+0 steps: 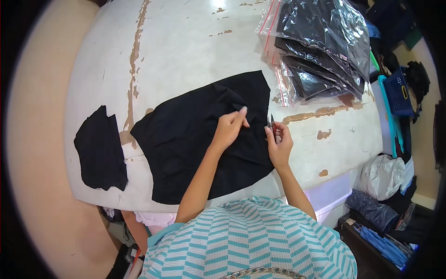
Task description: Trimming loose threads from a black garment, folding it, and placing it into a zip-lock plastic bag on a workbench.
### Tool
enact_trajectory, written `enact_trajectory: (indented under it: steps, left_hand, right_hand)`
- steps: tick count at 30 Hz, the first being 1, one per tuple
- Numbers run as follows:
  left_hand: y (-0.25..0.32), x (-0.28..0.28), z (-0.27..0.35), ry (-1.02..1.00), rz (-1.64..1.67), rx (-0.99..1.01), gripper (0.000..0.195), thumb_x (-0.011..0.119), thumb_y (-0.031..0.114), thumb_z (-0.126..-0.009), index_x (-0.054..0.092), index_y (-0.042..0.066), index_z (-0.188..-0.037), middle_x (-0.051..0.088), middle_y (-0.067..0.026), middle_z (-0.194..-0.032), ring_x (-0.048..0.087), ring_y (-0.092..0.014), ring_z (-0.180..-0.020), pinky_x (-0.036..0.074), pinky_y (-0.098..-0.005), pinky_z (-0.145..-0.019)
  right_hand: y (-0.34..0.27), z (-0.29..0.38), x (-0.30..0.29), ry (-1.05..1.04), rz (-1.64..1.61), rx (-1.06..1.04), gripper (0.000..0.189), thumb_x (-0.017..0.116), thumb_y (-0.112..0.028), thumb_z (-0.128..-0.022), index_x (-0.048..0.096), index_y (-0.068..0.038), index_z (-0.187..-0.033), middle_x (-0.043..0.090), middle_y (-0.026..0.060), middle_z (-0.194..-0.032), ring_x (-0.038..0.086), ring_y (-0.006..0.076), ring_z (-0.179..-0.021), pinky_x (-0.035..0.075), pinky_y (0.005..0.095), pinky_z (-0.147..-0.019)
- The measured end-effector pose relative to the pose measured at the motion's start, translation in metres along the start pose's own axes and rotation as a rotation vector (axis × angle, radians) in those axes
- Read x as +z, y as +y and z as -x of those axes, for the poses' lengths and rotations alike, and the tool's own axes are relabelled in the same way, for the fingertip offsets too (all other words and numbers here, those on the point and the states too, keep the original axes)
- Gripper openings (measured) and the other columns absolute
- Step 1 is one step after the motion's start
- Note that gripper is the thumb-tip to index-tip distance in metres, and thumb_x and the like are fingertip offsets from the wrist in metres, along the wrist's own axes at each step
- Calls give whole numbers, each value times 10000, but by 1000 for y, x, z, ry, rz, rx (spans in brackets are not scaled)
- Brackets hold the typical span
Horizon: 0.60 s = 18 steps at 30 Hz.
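A large piece of black fabric [188, 122] lies spread on the white table [195, 45] in front of me. Over its right half, my left hand [231, 127] pinches a small raised fold of the fabric between thumb and fingers. My right hand [279, 143] is at the fabric's right edge, closed around small thread snips [274, 129] with red on the handle, their pointed blades facing away from me. To the left, apart from the large piece, lies a smaller folded piece of black fabric [101, 153].
Clear plastic bags [324, 45] with black contents are piled at the back right. Beyond the table's right edge are a blue plastic basket [399, 92], a white plastic bag [382, 176] and a bundle of blue strips [381, 246]. Another person's arm [136, 230] shows below the table's near edge.
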<state>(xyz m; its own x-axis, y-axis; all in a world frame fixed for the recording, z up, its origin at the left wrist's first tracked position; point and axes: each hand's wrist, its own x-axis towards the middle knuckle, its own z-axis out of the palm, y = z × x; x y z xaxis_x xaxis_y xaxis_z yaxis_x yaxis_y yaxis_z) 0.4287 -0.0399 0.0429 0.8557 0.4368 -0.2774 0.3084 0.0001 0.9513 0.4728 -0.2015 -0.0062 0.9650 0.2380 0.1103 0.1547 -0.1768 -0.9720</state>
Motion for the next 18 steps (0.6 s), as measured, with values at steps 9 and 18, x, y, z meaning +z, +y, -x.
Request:
enact_trajectory:
  steps: [9,18]
  left_hand:
    - [-27,21,-3,186,-554,335,294,697,230,-728,670,127,-1002,593,-4,-741,527,-154,-689,378,-284,-661]
    - [-33,28,-15,287,-388,257,160,681,238,-756,703,103,-838,609,-8,-712,523,-134,-692,390,-276,-685]
  right_hand:
    - [-13,0,1,-21,-51,2,233,659,-80,-799,547,29,-971,578,58,-802,522,83,-683,441,215,-606]
    - [-11,1,2,-24,14,-48,234,676,-84,-784,557,21,-957,568,52,-763,519,83,-647,436,212,-587]
